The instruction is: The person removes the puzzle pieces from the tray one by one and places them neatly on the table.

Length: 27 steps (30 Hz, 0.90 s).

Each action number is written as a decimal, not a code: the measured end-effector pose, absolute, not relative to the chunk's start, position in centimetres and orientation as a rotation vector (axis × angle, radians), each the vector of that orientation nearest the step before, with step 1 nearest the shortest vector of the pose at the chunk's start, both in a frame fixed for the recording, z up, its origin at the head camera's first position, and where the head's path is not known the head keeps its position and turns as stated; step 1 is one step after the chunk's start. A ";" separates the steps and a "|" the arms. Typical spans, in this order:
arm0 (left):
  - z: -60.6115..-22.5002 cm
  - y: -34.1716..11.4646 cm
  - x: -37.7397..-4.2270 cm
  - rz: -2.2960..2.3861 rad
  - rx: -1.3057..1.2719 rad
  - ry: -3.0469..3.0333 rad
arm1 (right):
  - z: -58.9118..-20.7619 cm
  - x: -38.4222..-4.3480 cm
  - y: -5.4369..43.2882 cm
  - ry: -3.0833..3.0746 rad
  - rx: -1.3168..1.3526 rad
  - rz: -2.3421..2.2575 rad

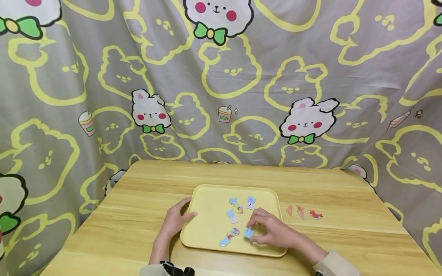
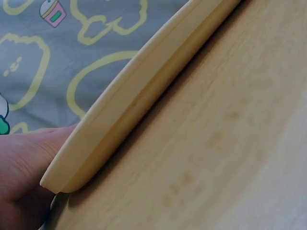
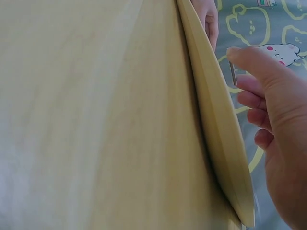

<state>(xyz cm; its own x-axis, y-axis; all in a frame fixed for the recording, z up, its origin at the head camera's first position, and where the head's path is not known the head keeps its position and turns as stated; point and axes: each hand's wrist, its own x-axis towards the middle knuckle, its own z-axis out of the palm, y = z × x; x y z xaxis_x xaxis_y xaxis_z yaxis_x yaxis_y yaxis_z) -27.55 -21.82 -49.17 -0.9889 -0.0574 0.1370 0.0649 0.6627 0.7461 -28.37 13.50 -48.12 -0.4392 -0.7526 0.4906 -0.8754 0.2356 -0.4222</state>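
Note:
A light yellow tray [image 1: 207, 207] lies on the wooden table, with several small cut-out picture pieces on it. My left hand [image 1: 176, 218] rests at the tray's left edge, its thumb reaching over the rim and its fingers loosely extended. In the left wrist view, part of that hand [image 2: 24, 167] shows beside the tray's corner. Over the right part of the tray, my right hand [image 1: 271, 230] pinches a light blue puzzle piece [image 1: 248, 232] between thumb and fingers. The right wrist view shows this piece edge-on, thin and dark, at the fingertips.
Left of the pinched piece lie a blue-and-white piece [image 1: 232, 216] and a joined strip [image 1: 229, 237]. Farther back are a colourful strip [image 1: 236, 205] and another blue-and-white piece [image 1: 251, 203]. Orange pieces [image 1: 301, 212] and a red piece [image 1: 315, 214] lie right of the tray. A patterned curtain [image 1: 221, 84] surrounds the table.

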 end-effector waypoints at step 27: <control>-49.2 -21.8 -27.5 -1.220 -0.009 -2.731 | -48.2 -29.1 14.8 -2.233 1.460 1.078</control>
<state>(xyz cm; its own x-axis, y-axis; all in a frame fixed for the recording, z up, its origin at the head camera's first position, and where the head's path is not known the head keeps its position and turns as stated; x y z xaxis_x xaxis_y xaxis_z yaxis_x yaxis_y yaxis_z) -27.50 -21.75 -49.25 -0.9886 -0.0555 0.1397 0.0670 0.6693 0.7400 -29.10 14.76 -48.23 -0.4595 -0.6757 0.5764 -0.8716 0.2182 -0.4391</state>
